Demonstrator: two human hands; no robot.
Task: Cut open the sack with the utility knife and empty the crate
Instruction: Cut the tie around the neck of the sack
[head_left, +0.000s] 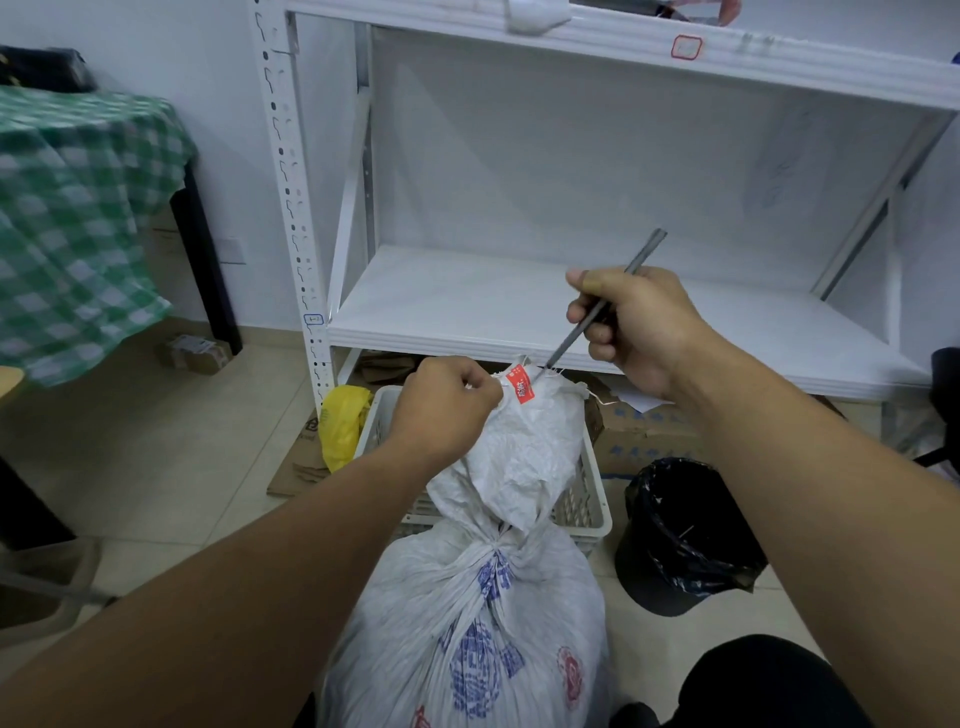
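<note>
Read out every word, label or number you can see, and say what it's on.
Nothing reads clearly.
Red tag on the sack top: white print, too small.
Sack body: blue and red print, blurred.
Blue-framed label on the shelf upright: too small.
Red-framed label on the upper shelf edge: blurred.
Cardboard box: blue print, illegible.

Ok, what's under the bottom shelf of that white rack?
Brown cardboard pieces and a blue-printed cardboard box show under the shelf. The sack and the left hand cover the middle.
</note>
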